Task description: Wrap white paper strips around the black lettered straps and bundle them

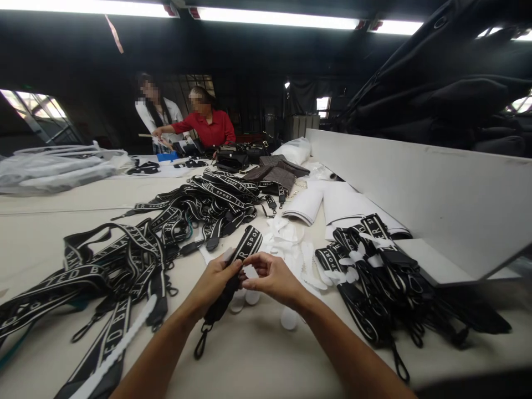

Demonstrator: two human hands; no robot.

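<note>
My left hand (218, 280) is closed around a folded black bag strap (248, 244) with white lettering. A black snap hook (201, 342) dangles from the strap's lower end. Close against the strap's right side, my right hand (272, 277) has its thumb and fingers curled together. What lies between those fingertips is hidden. White rounded strips (288, 318) lie on the table beneath and behind my hands. To the left spreads a loose tangle of similar straps (137, 255). Folded straps bound with white strips form a pile (374, 277) on the right.
A white board (415, 194) stands upright along the right side. White sheets (305, 205), brown pieces (276, 172) and black bags (233, 158) lie farther back. Clear plastic wrapping (62, 166) is at the far left. Two people, one in a red shirt (211, 130), stand across the table.
</note>
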